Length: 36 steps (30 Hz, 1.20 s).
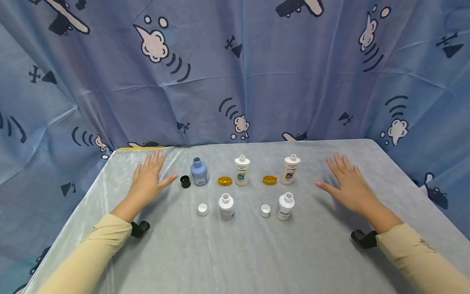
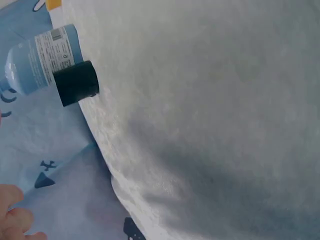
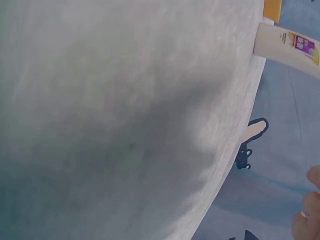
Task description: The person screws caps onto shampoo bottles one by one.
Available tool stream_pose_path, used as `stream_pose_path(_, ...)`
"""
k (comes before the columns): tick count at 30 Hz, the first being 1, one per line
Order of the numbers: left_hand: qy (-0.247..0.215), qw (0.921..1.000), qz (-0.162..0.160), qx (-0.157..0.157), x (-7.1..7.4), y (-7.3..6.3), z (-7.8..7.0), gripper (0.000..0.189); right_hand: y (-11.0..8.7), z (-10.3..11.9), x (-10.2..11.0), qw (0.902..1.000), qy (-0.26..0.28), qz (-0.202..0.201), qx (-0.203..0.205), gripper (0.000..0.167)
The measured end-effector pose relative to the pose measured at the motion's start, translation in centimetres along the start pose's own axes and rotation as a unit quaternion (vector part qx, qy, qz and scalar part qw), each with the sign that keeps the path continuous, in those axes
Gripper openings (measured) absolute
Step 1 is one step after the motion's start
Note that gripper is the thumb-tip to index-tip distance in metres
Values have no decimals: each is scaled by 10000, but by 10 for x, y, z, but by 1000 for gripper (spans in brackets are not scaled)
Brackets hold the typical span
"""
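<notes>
My left hand [image 1: 147, 179] is spread flat over the table's left side, its thumb pointing at a black cap [image 1: 185, 181]. Beside that cap stands an uncapped blue bottle [image 1: 199, 172]; both also show in the left wrist view. On the right, my right hand [image 1: 349, 185] has straight, spread fingers and holds nothing. Nearest to it are a white bottle with a purple label mark [image 1: 290, 169] and a small white bottle [image 1: 284, 206], both uncapped. Mid-table stand a white bottle with a teal label mark [image 1: 242, 170] and another small white bottle [image 1: 226, 207], also uncapped.
Two amber caps [image 1: 225, 181] lie left of the tall white bottles, and two white caps [image 1: 202, 210] left of the small ones. A grey cover drapes the table [image 1: 235, 261]. Behind it hangs a blue patterned curtain [image 1: 293, 94].
</notes>
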<state>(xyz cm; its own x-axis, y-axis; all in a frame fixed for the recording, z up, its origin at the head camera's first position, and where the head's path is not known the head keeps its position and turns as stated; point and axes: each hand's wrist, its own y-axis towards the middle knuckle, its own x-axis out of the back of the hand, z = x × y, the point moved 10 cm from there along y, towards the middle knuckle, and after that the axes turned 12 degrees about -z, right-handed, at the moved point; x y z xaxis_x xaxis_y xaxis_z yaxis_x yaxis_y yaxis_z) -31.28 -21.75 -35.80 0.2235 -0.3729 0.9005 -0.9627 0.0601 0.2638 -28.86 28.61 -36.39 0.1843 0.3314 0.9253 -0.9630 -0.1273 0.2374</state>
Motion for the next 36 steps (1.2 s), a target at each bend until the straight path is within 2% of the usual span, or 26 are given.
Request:
stream_pose_path(7,42,9999,49,-147,2,-4,-9,86,0,10,0,9999,21,25,137,93)
stream_pose_path(16,-153,9998,11,-148,5,-10,-13,86,-3,23,7,9996,165,-38,215,92)
stream_pose_path(24,-120,9995,64,-285,-2,-17,-25,84,-9,31,9,9997,195,19,178,95)
stream_pose_path(31,-172,9987,44,-476,-7,-24,-43,83,-14,34,10,9996,191,15,183,101)
stream_pose_path(36,-33,9985,23,-551,-11,-28,-44,82,-13,41,11,9995,169,-6,270,100)
